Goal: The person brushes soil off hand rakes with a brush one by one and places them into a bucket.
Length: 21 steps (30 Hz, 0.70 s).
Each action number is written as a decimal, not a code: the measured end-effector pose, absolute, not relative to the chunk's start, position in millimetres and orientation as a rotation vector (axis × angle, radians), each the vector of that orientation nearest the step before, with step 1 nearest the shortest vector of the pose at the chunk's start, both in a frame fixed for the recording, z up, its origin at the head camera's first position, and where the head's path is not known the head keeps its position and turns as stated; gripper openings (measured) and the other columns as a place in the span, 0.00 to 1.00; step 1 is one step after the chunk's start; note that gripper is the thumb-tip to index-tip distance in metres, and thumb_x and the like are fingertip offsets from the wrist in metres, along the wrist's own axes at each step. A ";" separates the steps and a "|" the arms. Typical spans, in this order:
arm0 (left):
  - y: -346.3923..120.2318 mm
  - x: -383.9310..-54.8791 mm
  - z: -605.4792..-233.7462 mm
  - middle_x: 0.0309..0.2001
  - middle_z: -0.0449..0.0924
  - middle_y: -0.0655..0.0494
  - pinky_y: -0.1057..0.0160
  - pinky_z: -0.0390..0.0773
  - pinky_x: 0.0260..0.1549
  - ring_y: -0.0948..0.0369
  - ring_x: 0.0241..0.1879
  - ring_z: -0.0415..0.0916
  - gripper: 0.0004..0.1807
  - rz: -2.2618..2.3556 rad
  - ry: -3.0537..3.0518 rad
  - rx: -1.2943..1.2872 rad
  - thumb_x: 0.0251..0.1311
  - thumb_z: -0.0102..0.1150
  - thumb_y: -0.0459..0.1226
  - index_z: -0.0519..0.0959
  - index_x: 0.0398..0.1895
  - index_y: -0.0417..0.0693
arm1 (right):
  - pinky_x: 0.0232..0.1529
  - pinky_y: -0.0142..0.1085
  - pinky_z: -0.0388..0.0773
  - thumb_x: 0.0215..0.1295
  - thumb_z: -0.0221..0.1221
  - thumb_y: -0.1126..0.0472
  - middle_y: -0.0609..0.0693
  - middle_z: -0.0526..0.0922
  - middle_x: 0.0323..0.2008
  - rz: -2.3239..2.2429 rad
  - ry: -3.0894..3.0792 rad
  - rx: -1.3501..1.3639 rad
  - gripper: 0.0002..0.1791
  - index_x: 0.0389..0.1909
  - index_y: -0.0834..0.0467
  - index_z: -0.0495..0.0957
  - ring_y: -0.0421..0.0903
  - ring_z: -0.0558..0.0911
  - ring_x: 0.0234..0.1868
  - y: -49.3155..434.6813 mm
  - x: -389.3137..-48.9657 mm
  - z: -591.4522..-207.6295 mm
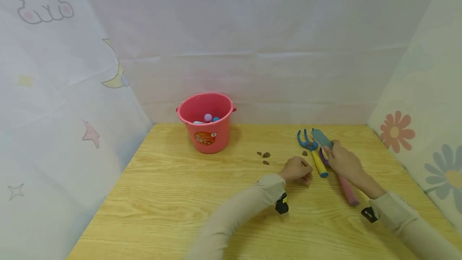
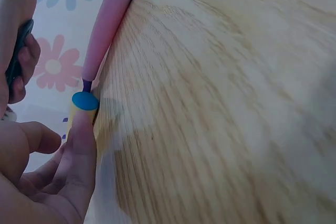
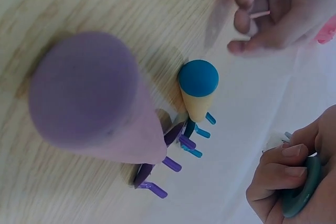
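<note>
My right hand (image 1: 345,163) grips a long grey-green brush (image 1: 322,138) and holds it over the garden tools at the table's right; its underside is mostly hidden. Below lie a small garden fork with blue tines and a yellow handle (image 1: 319,163) and a purple-pronged tool with a pink handle (image 1: 347,191), partly covered by the hand. My left hand (image 1: 296,170), fingers loosely bent and holding nothing, hovers or rests just left of the yellow handle. In the right wrist view the left hand (image 3: 281,17) appears apart from both handles.
Small brown crumbs (image 1: 266,155) are scattered left of the fork, with another crumb (image 1: 304,153) close beside it. A pink bucket (image 1: 213,141) with several coloured items inside stands at the back left. Printed cloth (image 1: 274,83) hangs behind the wooden table (image 1: 162,196).
</note>
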<state>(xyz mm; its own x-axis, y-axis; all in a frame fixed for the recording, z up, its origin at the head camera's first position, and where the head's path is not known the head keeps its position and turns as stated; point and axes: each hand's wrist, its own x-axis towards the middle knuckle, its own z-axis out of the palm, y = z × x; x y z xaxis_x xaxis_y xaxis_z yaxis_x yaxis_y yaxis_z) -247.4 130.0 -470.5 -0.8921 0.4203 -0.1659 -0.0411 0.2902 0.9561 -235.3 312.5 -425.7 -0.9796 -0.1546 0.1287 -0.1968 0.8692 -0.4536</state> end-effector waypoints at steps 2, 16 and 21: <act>137.8 -249.4 -472.6 0.19 0.82 0.49 0.67 0.79 0.18 0.57 0.16 0.81 0.09 1.620 2.231 0.346 0.68 0.57 0.32 0.83 0.34 0.34 | 0.13 0.37 0.67 0.81 0.34 0.52 0.60 0.75 0.24 0.736 -2.951 0.282 0.34 0.61 0.84 0.53 0.48 0.73 0.15 312.4 -235.7 -425.3; 164.0 -251.2 -485.6 0.11 0.77 0.56 0.71 0.75 0.15 0.63 0.10 0.76 0.19 1.541 2.388 0.275 0.64 0.58 0.34 0.81 0.14 0.39 | 0.13 0.37 0.67 0.81 0.34 0.50 0.60 0.75 0.22 0.720 -2.954 0.274 0.36 0.62 0.85 0.53 0.48 0.73 0.15 312.9 -233.5 -424.4; 166.2 -248.0 -478.1 0.11 0.77 0.55 0.72 0.72 0.14 0.62 0.10 0.76 0.20 1.434 2.489 0.268 0.63 0.59 0.37 0.80 0.12 0.39 | 0.14 0.38 0.69 0.81 0.35 0.52 0.65 0.77 0.26 0.733 -2.950 0.291 0.34 0.61 0.85 0.53 0.50 0.75 0.18 311.3 -234.0 -423.5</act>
<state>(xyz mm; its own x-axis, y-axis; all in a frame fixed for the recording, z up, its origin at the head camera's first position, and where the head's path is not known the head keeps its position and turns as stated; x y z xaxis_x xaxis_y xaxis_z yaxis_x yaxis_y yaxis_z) -248.0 166.2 -478.1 -0.9503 0.2835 -0.1283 0.0313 0.4971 0.8671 -234.0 311.3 -423.5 -0.9780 -0.1627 0.1304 -0.2048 0.8669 -0.4544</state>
